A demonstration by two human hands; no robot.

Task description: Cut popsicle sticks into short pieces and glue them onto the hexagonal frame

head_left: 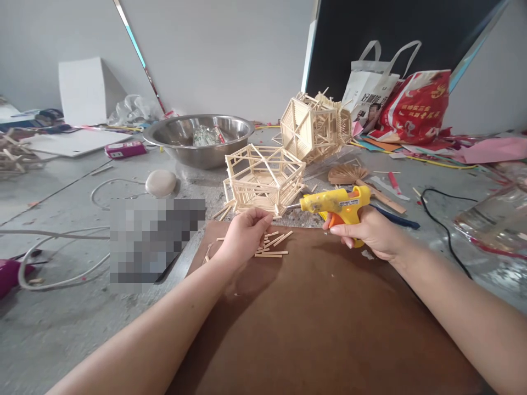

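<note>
My right hand [370,230] grips a yellow hot glue gun [335,203], its fingers around the handle and orange trigger. The nozzle points left, close to the lower right corner of an open framework of thin wooden sticks [263,178]. My left hand [247,233] is closed in a pinch at the framework's lower front edge. A thin wooden stick [278,217] shows at its fingertips; the rest of it is hidden. Beneath and beside that hand, several loose sticks [272,254] lie on a brown board [329,323].
Behind stand a larger stick structure [308,129] and a steel bowl [197,145]. To the left are a white rounded object [161,182], a blurred-out flat item [152,241] and cables. Rightward lie blue-handled pliers [395,218], a black cord [447,241] and bags [415,107].
</note>
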